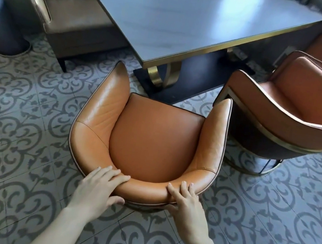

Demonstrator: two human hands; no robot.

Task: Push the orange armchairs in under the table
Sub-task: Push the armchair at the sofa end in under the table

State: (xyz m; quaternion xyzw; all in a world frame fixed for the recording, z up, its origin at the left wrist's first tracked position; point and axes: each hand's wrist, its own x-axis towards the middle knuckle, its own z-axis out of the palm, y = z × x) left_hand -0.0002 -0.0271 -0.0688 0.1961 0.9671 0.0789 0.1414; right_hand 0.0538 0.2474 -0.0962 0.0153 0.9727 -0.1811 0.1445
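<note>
A: Head view: near orange armchair (154, 133) sits just short of the table (189, 23), seat facing its near edge, not under it.
B: Hands?
A: Left hand (98, 189) and right hand (186, 203) both clamped on the chair's backrest rim, fingers over top, thumbs behind.
B: Other one?
A: Second orange armchair (292, 110) right of the table, angled, untouched.

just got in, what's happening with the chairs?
A person has both hands on the back rim of the near orange armchair: left hand and right hand, each in a grip over the top edge. The chair faces the table but is not yet under it. A second orange armchair stands to the right, angled, untouched.
</note>
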